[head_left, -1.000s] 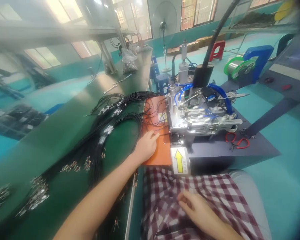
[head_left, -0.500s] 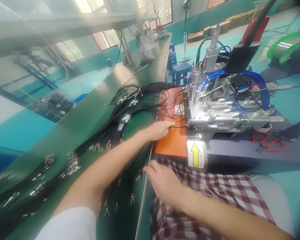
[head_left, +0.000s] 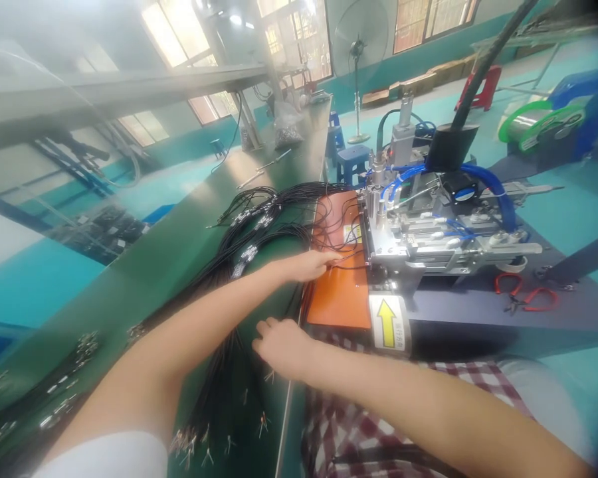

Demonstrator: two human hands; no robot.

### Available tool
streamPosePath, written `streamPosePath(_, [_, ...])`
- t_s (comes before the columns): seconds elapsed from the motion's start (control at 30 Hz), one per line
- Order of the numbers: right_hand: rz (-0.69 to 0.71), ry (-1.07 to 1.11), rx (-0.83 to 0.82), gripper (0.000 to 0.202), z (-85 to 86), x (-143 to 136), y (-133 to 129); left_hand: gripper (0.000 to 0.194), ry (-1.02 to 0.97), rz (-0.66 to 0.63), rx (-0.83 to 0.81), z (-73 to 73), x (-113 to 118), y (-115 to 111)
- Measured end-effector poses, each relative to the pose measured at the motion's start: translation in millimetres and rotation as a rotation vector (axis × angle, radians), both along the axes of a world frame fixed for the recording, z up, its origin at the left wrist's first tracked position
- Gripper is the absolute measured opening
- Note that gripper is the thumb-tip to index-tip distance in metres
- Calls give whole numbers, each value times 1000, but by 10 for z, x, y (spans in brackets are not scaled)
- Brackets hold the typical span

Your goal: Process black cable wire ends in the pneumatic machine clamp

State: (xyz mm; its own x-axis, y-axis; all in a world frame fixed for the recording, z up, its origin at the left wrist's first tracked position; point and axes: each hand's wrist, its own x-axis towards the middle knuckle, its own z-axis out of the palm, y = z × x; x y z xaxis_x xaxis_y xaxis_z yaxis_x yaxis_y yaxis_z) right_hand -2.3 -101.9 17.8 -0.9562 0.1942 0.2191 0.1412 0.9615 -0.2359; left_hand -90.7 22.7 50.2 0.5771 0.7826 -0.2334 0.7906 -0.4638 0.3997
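Note:
My left hand [head_left: 313, 265] is closed on a black cable [head_left: 351, 267] over the orange plate [head_left: 336, 305]. That cable runs to the front of the metal machine [head_left: 403, 245]. Lower down, my right hand [head_left: 284, 346] hangs over the edge of the green table [head_left: 179, 199], fingers loosely curled and apart, with nothing visible in them. Below it lie black cable ends [head_left: 263, 421] with stripped, bare tips. A large bundle of black cables [head_left: 224, 265] with pale connectors curves across the table behind my left arm. Other cables lie over the plate's far half.
Red-handled pliers [head_left: 525, 299] lie on the grey surface right of the machine. A yellow arrow label [head_left: 387, 322] is at the plate's near corner. Blue stools [head_left: 353, 162], a fan [head_left: 357, 50] and a green-rimmed wire spool [head_left: 538, 126] stand farther off.
My right hand has moved left, from above my lap to over the table edge by the cable ends. My left hand stays at the plate with the cable. The camera view has shifted slightly.

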Motion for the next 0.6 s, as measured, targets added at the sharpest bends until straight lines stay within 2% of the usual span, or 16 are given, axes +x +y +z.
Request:
streamPosePath(0.07, [-24, 4, 7, 13, 33, 111, 48, 57, -10, -11, -17, 8, -6, 32])
streamPosePath(0.17, [-146, -9, 11, 17, 45, 349, 173, 56, -39, -21, -43, -9, -17, 75])
streamPosePath(0.3, [-248, -66, 22, 21, -32, 551, 355, 56, -70, -12, -71, -46, -36, 114])
streamPosePath(0.43, [-236, -80, 38, 25, -110, 555, 437, 55, -73, 6, -86, -37, -32, 115])
streamPosePath(0.6, [-172, -83, 64, 23, -95, 597, 515, 52, -92, 9, -75, -15, -20, 71])
